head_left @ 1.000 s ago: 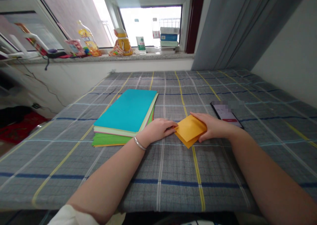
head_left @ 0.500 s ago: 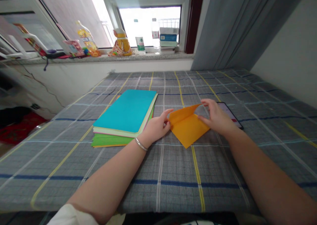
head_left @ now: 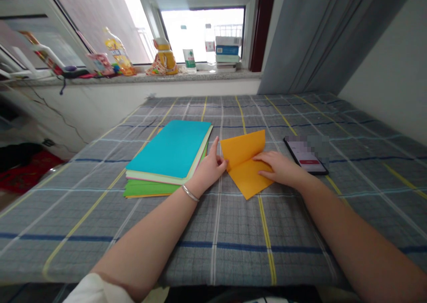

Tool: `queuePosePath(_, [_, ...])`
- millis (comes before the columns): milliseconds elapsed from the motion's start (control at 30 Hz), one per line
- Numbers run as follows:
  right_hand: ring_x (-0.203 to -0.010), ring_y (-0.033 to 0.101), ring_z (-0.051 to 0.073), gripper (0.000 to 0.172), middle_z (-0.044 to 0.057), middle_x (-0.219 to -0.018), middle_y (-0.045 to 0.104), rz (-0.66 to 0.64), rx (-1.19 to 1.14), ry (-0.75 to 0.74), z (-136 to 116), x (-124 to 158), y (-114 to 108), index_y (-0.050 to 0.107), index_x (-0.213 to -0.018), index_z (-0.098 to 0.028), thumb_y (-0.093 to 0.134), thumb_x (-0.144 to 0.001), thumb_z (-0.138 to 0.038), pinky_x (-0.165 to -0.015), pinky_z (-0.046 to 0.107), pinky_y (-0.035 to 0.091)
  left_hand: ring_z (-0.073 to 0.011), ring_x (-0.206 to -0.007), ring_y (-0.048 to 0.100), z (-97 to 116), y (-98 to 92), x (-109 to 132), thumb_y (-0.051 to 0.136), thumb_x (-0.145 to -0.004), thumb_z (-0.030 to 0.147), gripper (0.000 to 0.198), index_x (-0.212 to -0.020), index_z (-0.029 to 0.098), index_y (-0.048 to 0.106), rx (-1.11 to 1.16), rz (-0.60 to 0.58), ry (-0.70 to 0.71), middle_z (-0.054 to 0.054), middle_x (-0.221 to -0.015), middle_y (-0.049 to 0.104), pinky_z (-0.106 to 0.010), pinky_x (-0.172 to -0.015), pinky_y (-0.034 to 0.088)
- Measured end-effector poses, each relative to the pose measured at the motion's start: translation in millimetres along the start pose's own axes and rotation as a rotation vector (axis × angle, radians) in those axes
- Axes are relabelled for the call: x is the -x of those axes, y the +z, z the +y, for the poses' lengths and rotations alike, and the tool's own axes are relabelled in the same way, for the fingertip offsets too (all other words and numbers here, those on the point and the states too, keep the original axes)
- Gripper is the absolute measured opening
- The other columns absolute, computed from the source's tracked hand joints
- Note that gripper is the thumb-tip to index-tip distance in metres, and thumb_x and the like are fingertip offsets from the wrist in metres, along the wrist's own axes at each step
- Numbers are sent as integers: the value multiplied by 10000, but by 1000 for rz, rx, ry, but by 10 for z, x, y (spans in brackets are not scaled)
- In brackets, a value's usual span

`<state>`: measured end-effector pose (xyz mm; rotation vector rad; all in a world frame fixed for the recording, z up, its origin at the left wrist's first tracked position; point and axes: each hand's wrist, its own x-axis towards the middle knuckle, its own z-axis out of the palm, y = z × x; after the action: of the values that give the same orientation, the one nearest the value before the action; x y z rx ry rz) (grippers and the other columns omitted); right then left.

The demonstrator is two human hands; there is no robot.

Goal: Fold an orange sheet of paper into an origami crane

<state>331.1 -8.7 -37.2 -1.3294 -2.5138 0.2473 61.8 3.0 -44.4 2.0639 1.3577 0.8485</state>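
Note:
A folded sheet of orange paper [head_left: 245, 169] lies on the checked cloth, its upper flap raised along a crease and its lower part ending in a point towards me. My left hand [head_left: 210, 167] pinches the paper's left edge at the crease, index finger pointing up off the sheet. Across the lower part rests my right hand [head_left: 278, 167], fingers stretched towards the crease and thumb apart, touching the paper without visibly gripping it. Left of my left hand is a stack of coloured paper [head_left: 171, 149], blue on top with pale and green sheets beneath.
A phone [head_left: 307, 156] with a lit screen lies right of my right hand. Checked cloth [head_left: 240, 223] covers the work surface. Beyond it, the window sill [head_left: 140, 77] carries a drink bottle [head_left: 118, 54], a yellow flask [head_left: 167, 58] and stacked boxes [head_left: 227, 51]. A grey curtain [head_left: 310, 36] hangs at right.
My right hand has let go of the flap's upper right corner and moved down and left onto the lower part. The flap now stands higher, and my left index finger has lifted.

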Motion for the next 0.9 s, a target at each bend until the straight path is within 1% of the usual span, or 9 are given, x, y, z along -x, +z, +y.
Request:
queuePosePath(133, [-1161, 560, 275, 424, 98, -1246, 639, -7, -30, -3, -51, -8, 36, 610, -1227, -183, 608, -817, -291, -1030, 463, 420, -149, -675, 611, -4, 22, -17, 479, -875, 212, 801, -1530, 117, 28, -55, 33, 1, -9, -760, 650, -266, -645, 448])
queuePosePath(233, [-1175, 546, 275, 469, 106, -1254, 631, -11, -47, -23, -87, -13, 46, 597, -1251, -167, 630, -803, -301, -1039, 450, 417, -191, -883, 611, -21, 46, -38, 559, -825, 206, 885, -1531, 121, 33, -120, 152, 86, -96, -1011, 636, -338, -808, 494])
queuePosePath(333, [-1186, 539, 281, 498, 105, -1270, 618, -27, -55, -56, -131, -13, 37, 596, -1266, -183, 654, -792, -328, -1040, 449, 415, -278, -1201, 474, -20, 53, -35, 657, -757, 204, 907, -1523, 161, 173, -310, 298, 197, -166, -1302, 475, -455, -1037, 397])
queuePosePath(400, [-1196, 536, 285, 511, 108, -1286, 609, -43, -61, -87, -170, -7, 24, 615, -1252, -199, 684, -775, -368, -1046, 449, 408, -322, -1312, 365, -3, 43, -15, 681, -743, 192, 851, -1496, 186, 285, -429, 311, 232, -170, -1393, 384, -499, -1105, 319])
queuePosePath(500, [-1231, 517, 297, 575, 114, -1326, 586, -70, -70, -128, -232, 12, 11, 642, -1228, -216, 752, -712, -445, -1065, 452, 388, -338, -1385, 267, 28, 16, 22, 646, -791, 176, 607, -1375, 249, 499, -527, 220, 305, -123, -1466, 332, -521, -1147, 259])
queuePosePath(567, [-1254, 499, 305, 642, 120, -1351, 570, -92, -73, -154, -261, 25, 14, 643, -1232, -217, 787, -665, -482, -1078, 456, 371, -323, -1402, 254, 39, -1, 37, 585, -855, 192, 415, -1260, 280, 607, -555, 108, 369, -81, -1454, 392, -538, -1162, 228])
queuePosePath(700, [-1272, 484, 316, 724, 132, -1376, 549, -116, -71, -201, -282, 38, 30, 633, -1254, -215, 811, -619, -514, -1086, 467, 356, -298, -1378, 327, 46, -17, 41, 493, -934, 245, 323, -1220, 297, 634, -579, -42, 400, -50, -1335, 558, -604, -1165, 157])
queuePosePath(800, [-1237, 518, 303, 641, 124, -1357, 569, -112, -87, -243, -324, 36, 21, 657, -1214, -214, 796, -650, -484, -1056, 447, 390, -290, -1347, 380, 57, -15, 39, 495, -937, 250, 333, -1245, 296, 615, -579, -77, 361, -48, -1317, 581, -628, -1156, 137])
queuePosePath(900, [-1158, 576, 258, 433, 93, -1273, 633, -102, -123, -294, -419, 31, -8, 695, -1126, -212, 742, -723, -365, -1005, 387, 434, -277, -1323, 416, 61, -9, 36, 493, -940, 248, 340, -1258, 295, 602, -570, -98, 326, -53, -1348, 561, -622, -1150, 154])
